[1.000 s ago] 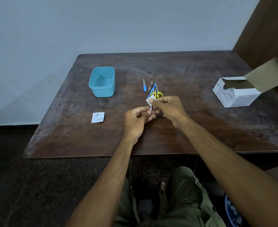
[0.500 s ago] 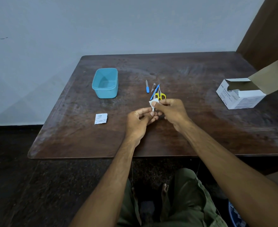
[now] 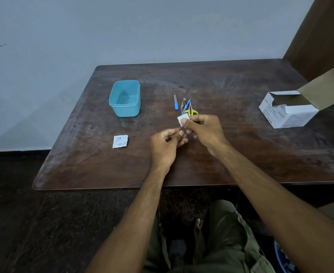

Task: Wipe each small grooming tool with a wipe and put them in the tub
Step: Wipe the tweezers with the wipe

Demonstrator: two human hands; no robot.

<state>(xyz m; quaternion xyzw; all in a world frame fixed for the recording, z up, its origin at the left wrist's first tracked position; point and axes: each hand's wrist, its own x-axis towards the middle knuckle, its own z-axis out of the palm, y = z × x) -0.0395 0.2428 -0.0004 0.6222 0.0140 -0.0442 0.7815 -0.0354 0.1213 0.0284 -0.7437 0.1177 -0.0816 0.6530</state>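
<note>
My left hand (image 3: 167, 143) pinches the lower end of a thin metal tool (image 3: 181, 128) that stands upright over the table's middle. My right hand (image 3: 203, 130) pinches a small white wipe (image 3: 181, 120) folded around the tool's upper part. Just behind the hands lie a blue-handled nail file (image 3: 175, 102), a metal clipper (image 3: 184, 101), a blue-handled tool (image 3: 187, 104) and yellow-handled scissors (image 3: 191, 111). The teal tub (image 3: 125, 98) stands to the left and looks empty.
A torn white wipe sachet (image 3: 120, 141) lies left of my left hand. An open white carton of swabs (image 3: 292, 111) sits at the table's right edge. The wooden table (image 3: 241, 146) meets a wall at the back and a brown panel at the right.
The wipe in my right hand has slid a little up along the tool. My left hand keeps its pinch on the lower end. The camera view shifted slightly.
</note>
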